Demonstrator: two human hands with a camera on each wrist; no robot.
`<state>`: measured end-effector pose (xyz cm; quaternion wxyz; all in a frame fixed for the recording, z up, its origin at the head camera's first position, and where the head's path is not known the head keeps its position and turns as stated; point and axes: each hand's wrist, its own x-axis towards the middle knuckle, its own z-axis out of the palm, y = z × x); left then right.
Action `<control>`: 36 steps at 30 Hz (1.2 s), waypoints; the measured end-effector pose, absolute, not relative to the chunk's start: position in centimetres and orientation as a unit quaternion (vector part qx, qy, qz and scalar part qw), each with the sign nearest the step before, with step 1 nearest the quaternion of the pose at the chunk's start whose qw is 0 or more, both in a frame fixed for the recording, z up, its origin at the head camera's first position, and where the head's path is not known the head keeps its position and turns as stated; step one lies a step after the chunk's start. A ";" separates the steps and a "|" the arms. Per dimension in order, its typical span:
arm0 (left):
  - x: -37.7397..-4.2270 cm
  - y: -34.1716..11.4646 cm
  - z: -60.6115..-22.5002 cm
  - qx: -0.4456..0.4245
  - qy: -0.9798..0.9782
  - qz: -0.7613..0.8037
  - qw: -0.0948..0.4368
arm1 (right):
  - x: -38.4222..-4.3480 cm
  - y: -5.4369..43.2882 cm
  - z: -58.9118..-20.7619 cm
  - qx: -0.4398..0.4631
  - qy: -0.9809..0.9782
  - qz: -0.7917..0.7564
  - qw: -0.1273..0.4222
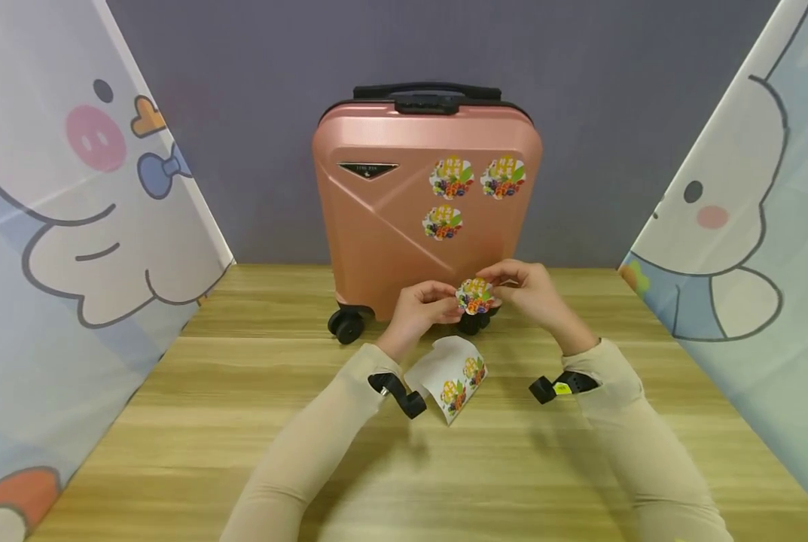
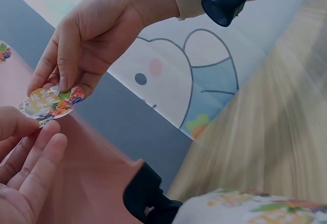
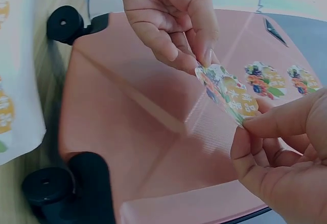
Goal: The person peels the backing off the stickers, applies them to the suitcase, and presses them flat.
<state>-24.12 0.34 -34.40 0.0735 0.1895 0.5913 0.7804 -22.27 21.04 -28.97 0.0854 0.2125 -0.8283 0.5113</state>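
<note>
A round fruit sticker (image 1: 474,296) is held between both hands in front of the lower part of a pink suitcase (image 1: 376,256). My left hand (image 1: 419,312) pinches its left edge between thumb and fingers. On the opposite edge, my right hand (image 1: 529,290) pinches it the same way, as the right wrist view shows with the sticker (image 3: 227,92) stretched between the two. Three similar stickers are on the suitcase's upper right front, one of them a lower sticker (image 1: 442,223). Below the hands lies a curled white backing sheet (image 1: 437,365) bearing fruit stickers.
The suitcase stands upright on black wheels (image 1: 346,325) at the back of a wooden table (image 1: 254,421), before a grey wall (image 1: 241,135). Cartoon-printed panels (image 1: 65,248) flank the table on both sides.
</note>
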 end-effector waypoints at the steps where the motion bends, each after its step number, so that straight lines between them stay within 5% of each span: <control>1: -24.1 0.4 -34.3 0.189 0.588 0.783 0.072 | -22.3 21.0 -28.9 0.209 -0.827 0.516 0.087; 14: -24.8 0.6 -33.2 0.192 0.604 0.774 0.004 | -22.9 20.6 -27.8 0.205 -0.827 0.501 0.152; 36: -24.7 0.9 -31.0 0.199 0.557 0.806 0.019 | -22.5 20.6 -26.5 0.227 -0.745 0.594 0.200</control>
